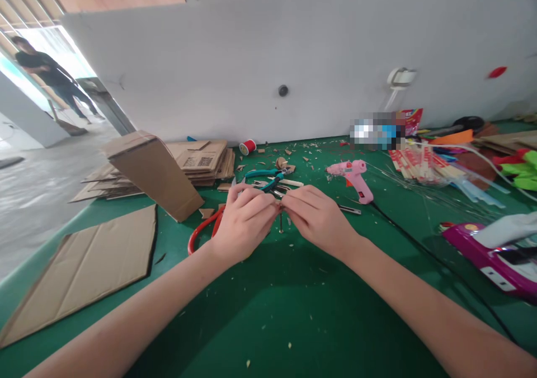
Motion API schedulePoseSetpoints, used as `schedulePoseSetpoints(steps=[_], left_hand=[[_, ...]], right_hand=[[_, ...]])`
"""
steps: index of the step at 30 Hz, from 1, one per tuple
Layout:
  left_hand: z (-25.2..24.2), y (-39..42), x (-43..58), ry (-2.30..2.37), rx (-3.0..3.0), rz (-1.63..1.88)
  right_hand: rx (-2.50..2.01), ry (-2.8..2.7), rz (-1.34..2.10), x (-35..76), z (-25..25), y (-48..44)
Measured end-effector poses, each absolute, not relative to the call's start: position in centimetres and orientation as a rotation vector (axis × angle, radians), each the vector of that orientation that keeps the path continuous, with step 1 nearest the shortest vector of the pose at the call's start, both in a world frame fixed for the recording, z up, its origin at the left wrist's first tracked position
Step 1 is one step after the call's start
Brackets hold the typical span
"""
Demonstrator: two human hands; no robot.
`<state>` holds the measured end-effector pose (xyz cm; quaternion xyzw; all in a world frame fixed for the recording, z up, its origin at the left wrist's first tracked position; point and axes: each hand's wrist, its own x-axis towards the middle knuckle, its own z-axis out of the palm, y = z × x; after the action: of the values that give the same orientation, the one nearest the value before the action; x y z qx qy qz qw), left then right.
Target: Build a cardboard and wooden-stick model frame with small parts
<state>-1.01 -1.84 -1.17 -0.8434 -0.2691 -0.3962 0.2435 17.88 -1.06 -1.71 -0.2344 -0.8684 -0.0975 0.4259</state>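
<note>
My left hand [247, 216] and my right hand [319, 216] meet over the green table, fingertips pinched together. Between them shows a sliver of something small and brownish, mostly hidden by the fingers. A thin dark nail-like rod [281, 224] points down just below the fingertips; whether it is held or lies on the table I cannot tell. Red-handled scissors [196, 234] lie partly behind my left hand. Just beyond both hands are teal-handled pliers [262, 173] and other metal tools. A pink glue gun [354, 176] rests to the right of my right hand.
At left stand a tall cardboard box [155, 171], a flat cardboard sheet [92, 266] and stacked cardboard [205, 162]. A red thread spool [247, 147] lies near the white partition [235, 76]. A black cord [415, 241] crosses toward a purple iron [482, 252]. A person [50, 76] stands far left.
</note>
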Motion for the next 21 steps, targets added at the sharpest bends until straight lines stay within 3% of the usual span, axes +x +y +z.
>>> schedulePoseSetpoints(steps=[10,21], left_hand=[[-1.0,-1.8,-1.3,-1.025,-2.288,-1.221],[0.5,-1.0,-3.0,-0.764,-2.406,-1.215]], right_hand=[[-0.659,-2.121,-0.101,18.1,-1.5,-1.2],[-0.727,-2.105,-0.159,18.1,-1.5,-1.2]])
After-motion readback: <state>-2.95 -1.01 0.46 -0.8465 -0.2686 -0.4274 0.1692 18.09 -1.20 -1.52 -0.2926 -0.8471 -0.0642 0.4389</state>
